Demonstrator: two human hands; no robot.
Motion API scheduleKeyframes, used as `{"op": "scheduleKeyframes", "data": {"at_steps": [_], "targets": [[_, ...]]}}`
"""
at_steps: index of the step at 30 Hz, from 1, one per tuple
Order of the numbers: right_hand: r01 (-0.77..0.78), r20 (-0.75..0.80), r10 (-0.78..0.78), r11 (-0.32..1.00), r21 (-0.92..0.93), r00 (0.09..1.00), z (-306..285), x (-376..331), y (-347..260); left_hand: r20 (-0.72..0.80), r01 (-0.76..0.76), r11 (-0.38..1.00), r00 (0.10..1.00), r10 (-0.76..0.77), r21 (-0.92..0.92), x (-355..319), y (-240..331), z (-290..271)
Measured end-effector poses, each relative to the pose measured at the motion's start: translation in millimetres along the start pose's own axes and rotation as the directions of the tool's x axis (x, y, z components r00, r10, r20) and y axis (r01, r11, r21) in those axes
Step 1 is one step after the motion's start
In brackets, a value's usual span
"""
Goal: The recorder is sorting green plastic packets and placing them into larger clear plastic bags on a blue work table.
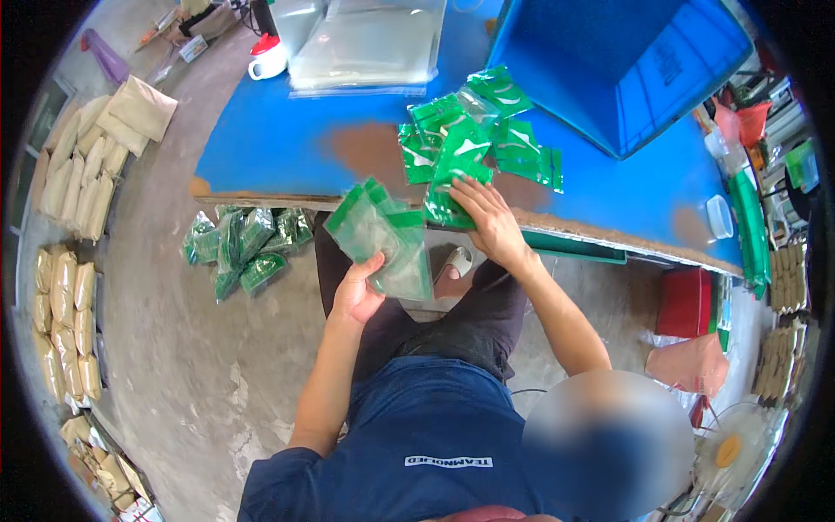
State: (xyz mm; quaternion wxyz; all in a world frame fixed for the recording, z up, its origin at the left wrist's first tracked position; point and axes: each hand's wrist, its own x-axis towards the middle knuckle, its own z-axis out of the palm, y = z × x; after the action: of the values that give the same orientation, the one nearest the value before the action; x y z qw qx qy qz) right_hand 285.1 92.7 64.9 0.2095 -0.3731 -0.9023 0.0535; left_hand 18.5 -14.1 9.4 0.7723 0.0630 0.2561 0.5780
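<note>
My left hand [358, 294] is closed on a fanned bunch of clear packets with green bands [391, 252], above my lap in front of the table edge. The thumb lies over them. My right hand [494, 224] is at the table's front edge, its fingers stretched flat on a green packet [445, 205] that reaches over the edge. Its thumb is hidden. Just beyond the fingers, a loose pile of shiny green packets [464, 139] overlaps on the blue tabletop.
A blue crate [600, 104] stands on the table [261, 157] at the far right. Clear plastic bags [365, 48] lie at the back beside a red-topped white container [267, 59]. Filled green packets [248, 244] are heaped on the floor at left. Tan sacks [65, 304] line the left side.
</note>
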Motion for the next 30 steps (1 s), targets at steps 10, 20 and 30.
{"op": "scheduleKeyframes", "data": {"at_steps": [10, 20, 30], "targets": [[-0.426, 0.312, 0.300, 0.497, 0.756, 0.902, -35, 23, -49, 0.161, -0.276, 0.768, 0.961, 0.225, 0.578, 1, 8, 25], [-0.690, -0.111, 0.682, 0.709, -0.144, 0.723, 21, 126, 27, 0.011, -0.303, 0.901, 0.949, 0.315, 0.309, -3, 7, 16], [-0.660, 0.050, 0.688, 0.669, 0.343, 0.724, -13, 105, 61, 0.012, -0.011, 0.994, 1.000, 0.010, 0.110, 7, -2, 22]]}}
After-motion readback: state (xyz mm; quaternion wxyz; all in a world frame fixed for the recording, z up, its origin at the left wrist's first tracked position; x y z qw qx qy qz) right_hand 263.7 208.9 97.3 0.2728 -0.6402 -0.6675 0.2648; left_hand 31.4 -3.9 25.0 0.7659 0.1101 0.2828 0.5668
